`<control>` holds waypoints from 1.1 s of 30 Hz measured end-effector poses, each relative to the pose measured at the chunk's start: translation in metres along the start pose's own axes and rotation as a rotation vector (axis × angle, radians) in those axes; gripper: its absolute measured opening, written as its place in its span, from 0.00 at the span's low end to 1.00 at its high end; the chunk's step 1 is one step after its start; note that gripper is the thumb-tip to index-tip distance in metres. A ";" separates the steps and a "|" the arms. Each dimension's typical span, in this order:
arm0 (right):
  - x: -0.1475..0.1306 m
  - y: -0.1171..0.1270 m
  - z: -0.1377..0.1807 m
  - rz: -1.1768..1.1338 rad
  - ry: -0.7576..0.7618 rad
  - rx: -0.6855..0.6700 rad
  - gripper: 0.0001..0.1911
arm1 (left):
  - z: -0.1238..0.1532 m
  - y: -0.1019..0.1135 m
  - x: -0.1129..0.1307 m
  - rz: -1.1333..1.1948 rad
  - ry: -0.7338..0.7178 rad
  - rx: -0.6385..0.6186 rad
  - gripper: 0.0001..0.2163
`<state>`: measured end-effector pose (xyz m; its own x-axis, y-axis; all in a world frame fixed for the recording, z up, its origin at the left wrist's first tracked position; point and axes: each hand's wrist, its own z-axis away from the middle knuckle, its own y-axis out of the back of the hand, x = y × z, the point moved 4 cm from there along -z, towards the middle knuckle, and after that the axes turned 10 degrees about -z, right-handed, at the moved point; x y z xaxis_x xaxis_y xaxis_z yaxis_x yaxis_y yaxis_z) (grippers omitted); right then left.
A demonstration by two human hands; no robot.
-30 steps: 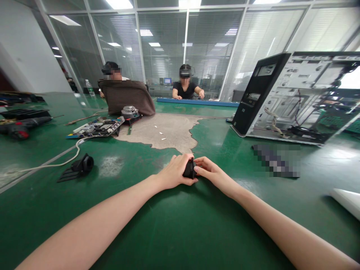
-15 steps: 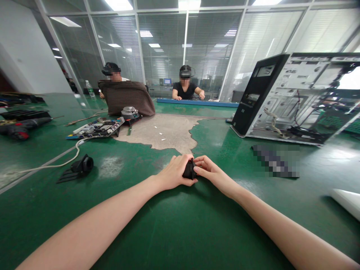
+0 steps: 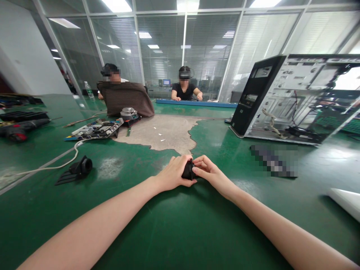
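Between my hands, low over the green table (image 3: 180, 232), is a small black plastic-looking part (image 3: 187, 173) with a thin raised rim on its right side. My left hand (image 3: 174, 170) is wrapped round it from the left, fingers over the far side and thumb at the near side. From the right, my right hand (image 3: 209, 168) pinches the rim side between thumb and fingertips. Fingers cover much of the part, and its exact kind cannot be made out. Left of my left forearm lies a black plastic duct-like piece (image 3: 80, 167) with a round opening and a slatted base.
An open computer case (image 3: 261, 101) stands at the right, with a blurred dark flat object (image 3: 272, 161) before it. A circuit board (image 3: 97, 129), a pale cable (image 3: 74, 155), a power drill (image 3: 21, 127) and a brown cloth-covered object (image 3: 126, 99) lie left. Two people sit across the table.
Both hands keep the same hold on the black part, with barely any finger movement. The whole view has shifted very slightly.
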<state>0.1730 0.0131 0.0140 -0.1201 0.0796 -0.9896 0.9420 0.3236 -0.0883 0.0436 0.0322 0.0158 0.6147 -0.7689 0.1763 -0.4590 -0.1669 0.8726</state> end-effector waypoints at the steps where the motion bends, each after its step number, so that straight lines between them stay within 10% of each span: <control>1: 0.001 0.001 0.000 0.013 -0.012 0.009 0.14 | 0.000 0.000 0.000 -0.001 0.001 -0.001 0.28; 9: -0.002 0.000 0.001 -0.041 -0.009 -0.150 0.17 | 0.001 0.000 0.000 0.007 0.007 -0.016 0.28; 33: 0.001 0.004 -0.001 0.014 0.019 -0.035 0.13 | 0.000 0.002 0.002 0.026 0.007 -0.020 0.28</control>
<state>0.1760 0.0151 0.0131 -0.1134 0.1020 -0.9883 0.9322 0.3549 -0.0704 0.0441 0.0305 0.0177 0.6073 -0.7684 0.2022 -0.4621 -0.1346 0.8766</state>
